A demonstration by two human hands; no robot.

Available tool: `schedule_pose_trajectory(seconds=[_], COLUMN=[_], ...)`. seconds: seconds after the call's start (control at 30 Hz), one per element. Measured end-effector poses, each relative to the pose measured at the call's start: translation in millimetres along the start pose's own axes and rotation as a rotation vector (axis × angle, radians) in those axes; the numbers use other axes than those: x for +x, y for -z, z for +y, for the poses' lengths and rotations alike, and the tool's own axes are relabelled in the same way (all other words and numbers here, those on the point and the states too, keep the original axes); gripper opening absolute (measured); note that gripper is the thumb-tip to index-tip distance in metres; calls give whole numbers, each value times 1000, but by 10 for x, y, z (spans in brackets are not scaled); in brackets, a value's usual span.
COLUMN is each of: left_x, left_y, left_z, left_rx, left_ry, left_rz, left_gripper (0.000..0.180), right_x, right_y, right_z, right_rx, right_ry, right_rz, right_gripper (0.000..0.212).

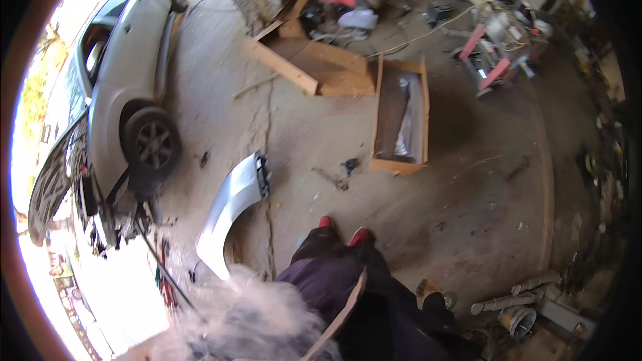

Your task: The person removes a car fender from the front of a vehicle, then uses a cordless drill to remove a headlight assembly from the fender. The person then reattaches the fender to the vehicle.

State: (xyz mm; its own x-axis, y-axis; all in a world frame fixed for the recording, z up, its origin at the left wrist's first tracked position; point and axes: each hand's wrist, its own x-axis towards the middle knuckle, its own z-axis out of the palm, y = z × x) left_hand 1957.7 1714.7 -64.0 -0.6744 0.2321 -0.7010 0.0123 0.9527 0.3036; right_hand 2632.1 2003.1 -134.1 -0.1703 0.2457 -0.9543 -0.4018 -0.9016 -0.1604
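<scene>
Neither my left hand nor my right hand can be made out. In front of my dark clothes, at the lower edge, is a crumpled, pale, see-through sheet [251, 314] that looks like plastic wrap, blurred. Whatever holds it is hidden. A narrow tan strip [344, 314], perhaps cardboard, slants across my clothes beside it. On the floor just beyond the sheet lies a silver car fender [231, 204], its dark bracket end pointing away from me. My red shoes [361, 236] stand on the concrete to its right.
A silver car [127, 47] with a raised hood and parts off its front stands at left. Ahead lie an open cardboard box [424, 117] with plastic inside and another opened carton [314, 67]. Machinery [498, 43] stands far right; pipes [508, 304] lie near right.
</scene>
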Motion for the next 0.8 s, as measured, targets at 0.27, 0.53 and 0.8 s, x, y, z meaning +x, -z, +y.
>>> schedule_pose_trajectory(seconds=[0.27, 0.53, 0.8], left_x=[936, 1362, 1166], left_y=[-90, -396, -1071], left_z=[1327, 3228, 5226], left_rx=[77, 299, 398], left_ry=[-195, -364, -549], left_rz=[-20, -142, -180], left_gripper=[47, 60, 69], right_x=[38, -347, -74], right_y=[-1359, -1481, -185], right_z=[-521, -728, 65], right_rx=[-392, -247, 409], right_ry=[326, 337, 124], right_rz=[301, 293, 457], right_gripper=[43, 38, 30])
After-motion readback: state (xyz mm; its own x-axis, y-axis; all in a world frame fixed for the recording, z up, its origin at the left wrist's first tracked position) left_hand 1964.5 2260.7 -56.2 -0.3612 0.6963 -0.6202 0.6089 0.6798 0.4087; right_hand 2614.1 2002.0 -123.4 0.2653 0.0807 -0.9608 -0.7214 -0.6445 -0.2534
